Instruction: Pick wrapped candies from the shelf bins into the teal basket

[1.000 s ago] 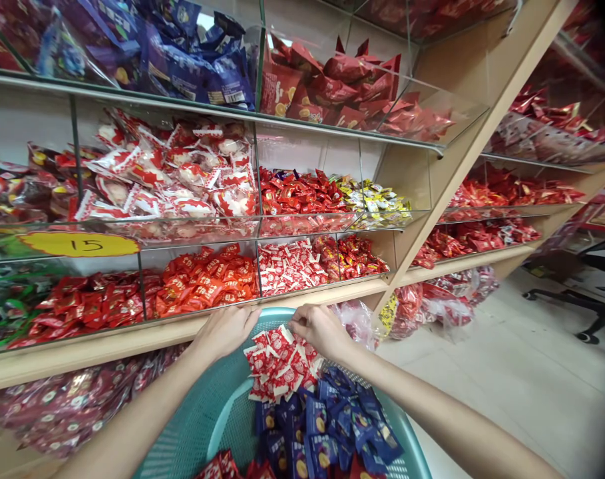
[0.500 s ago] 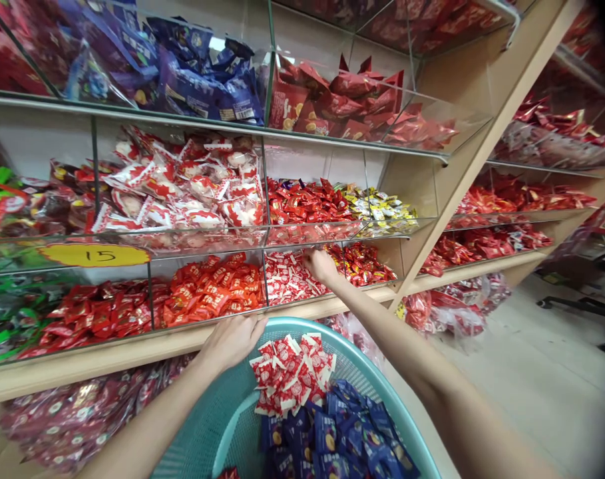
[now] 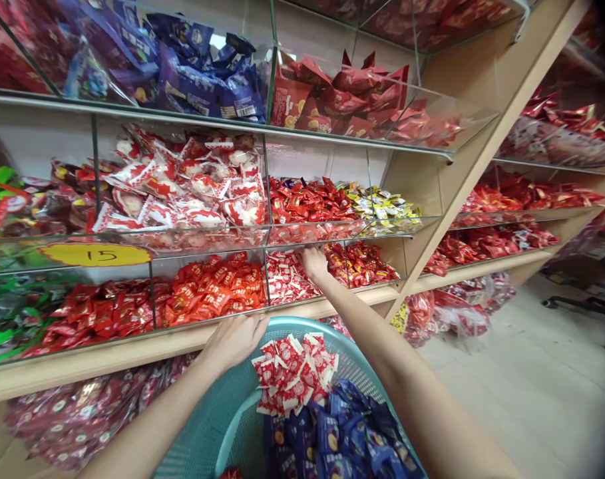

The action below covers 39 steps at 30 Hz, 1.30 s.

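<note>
While my right hand (image 3: 313, 263) reaches into the bottom-row bin of small red-and-white sweets (image 3: 286, 276), my left hand (image 3: 238, 339) rests at the near edge of the shelf (image 3: 182, 346), against the rim of the teal basket (image 3: 207, 399). My right fingers are curled down at the pile, their tips hidden, so I cannot tell whether they have closed on any sweets; my left fingers are bent as well, but I cannot tell whether they grip the rim

As for how far along things are, the basket already has a share in it — a heap of red-and-white packets (image 3: 292, 376) at the shelf end, a larger heap of blue packets (image 3: 339, 432) beside it, and a bit of red wrapping (image 3: 231, 473) at the lower edge of my view. Plenty is left in the bin under my right hand, and the orange-red sweets (image 3: 215, 293) and the red-and-gold sweets (image 3: 367, 263) on either side are plentiful too — how much more belongs in the basket, I cannot tell
</note>
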{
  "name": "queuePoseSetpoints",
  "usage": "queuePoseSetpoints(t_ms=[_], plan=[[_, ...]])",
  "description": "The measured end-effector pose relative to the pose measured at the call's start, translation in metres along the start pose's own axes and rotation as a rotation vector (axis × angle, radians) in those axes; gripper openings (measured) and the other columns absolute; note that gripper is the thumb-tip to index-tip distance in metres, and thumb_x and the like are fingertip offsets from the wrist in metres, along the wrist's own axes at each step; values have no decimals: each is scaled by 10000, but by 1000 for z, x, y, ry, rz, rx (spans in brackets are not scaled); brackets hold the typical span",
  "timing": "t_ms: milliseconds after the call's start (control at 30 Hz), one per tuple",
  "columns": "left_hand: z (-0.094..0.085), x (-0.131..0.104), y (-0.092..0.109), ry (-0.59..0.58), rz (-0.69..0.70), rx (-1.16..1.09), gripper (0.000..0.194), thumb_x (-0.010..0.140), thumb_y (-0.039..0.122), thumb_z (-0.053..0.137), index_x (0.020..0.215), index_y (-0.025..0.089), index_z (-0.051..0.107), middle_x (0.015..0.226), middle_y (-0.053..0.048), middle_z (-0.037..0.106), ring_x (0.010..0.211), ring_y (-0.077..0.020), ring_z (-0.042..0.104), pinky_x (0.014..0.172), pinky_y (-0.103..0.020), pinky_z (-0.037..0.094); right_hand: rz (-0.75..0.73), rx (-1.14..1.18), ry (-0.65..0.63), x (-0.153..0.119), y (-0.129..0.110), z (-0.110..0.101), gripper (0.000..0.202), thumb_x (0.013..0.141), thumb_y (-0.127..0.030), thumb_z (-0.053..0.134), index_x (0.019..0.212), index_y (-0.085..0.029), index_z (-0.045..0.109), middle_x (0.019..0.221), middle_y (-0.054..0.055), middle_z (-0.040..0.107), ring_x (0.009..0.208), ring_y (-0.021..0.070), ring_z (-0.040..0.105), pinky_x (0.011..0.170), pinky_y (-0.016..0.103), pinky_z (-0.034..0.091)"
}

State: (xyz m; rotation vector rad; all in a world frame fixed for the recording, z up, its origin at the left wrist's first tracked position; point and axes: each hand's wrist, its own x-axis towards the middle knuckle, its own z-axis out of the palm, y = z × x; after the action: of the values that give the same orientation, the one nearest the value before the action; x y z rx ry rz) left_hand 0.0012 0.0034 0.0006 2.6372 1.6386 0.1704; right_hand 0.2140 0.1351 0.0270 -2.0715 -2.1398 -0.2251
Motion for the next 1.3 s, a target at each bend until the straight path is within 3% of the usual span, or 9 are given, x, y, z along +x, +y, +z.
queuePoseSetpoints(t_ms=[233, 367, 533, 633, 733, 867, 1133, 1300], plan=[[-4, -1, 2, 0, 0, 5, 567, 905, 462, 134, 859, 164, 614, 896, -119, 663, 851, -254, 619, 732, -331, 414, -5, 15, 162, 2, 10, -2, 340, 875, -113, 301, 1066, -133, 583, 946, 155, 628, 933, 212, 545, 823, 306, 349], [-6, -2, 4, 0, 9, 0, 550, 909, 451, 146, 878, 168, 616, 913, -116, 667, 878, -253, 615, 754, -333, 410, 4, 27, 248, -12, 19, -11, 335, 885, -143, 283, 1085, -105, 549, 1006, 174, 594, 944, 234, 509, 833, 324, 332], [-6, -2, 4, 2, -2, 8, 553, 907, 460, 156, 868, 162, 620, 914, -119, 668, 878, -250, 619, 759, -328, 412, -99, 277, 505, -63, 27, -16, 303, 906, -273, 290, 983, -152, 558, 963, 114, 555, 921, 212, 473, 813, 306, 340], [-5, -2, 3, 10, 1, 17, 564, 907, 468, 141, 871, 171, 619, 909, -114, 669, 867, -250, 622, 752, -330, 415, -173, 531, 549, -103, 30, -14, 264, 901, -292, 324, 896, -164, 554, 876, 75, 545, 843, 174, 484, 776, 275, 359], [-5, -2, 4, -3, 3, 23, 576, 906, 473, 135, 855, 172, 623, 895, -112, 671, 847, -251, 627, 740, -330, 417, -176, 766, 505, -137, 30, -10, 219, 883, -317, 387, 829, -170, 540, 793, 38, 530, 733, 142, 478, 686, 250, 372], [-5, -2, 6, 6, 8, 26, 580, 906, 473, 135, 837, 167, 624, 894, -114, 672, 859, -253, 623, 752, -331, 412, -129, 935, 430, -159, 25, -2, 219, 868, -333, 420, 778, -175, 541, 726, 16, 515, 660, 128, 451, 615, 243, 356], [-7, -5, 5, 12, 3, 20, 577, 903, 478, 138, 835, 165, 618, 882, -120, 669, 832, -258, 623, 729, -340, 413, -227, 1144, 130, -171, 17, 8, 216, 832, -358, 470, 760, -174, 557, 692, 2, 509, 619, 108, 432, 584, 231, 365], [-9, -3, 7, -14, -5, 8, 557, 903, 474, 156, 843, 170, 619, 888, -112, 666, 840, -256, 621, 729, -332, 413, -214, 1235, 68, -173, 20, 10, 207, 797, -358, 502, 708, -172, 525, 628, -21, 462, 570, 92, 406, 552, 215, 360]])
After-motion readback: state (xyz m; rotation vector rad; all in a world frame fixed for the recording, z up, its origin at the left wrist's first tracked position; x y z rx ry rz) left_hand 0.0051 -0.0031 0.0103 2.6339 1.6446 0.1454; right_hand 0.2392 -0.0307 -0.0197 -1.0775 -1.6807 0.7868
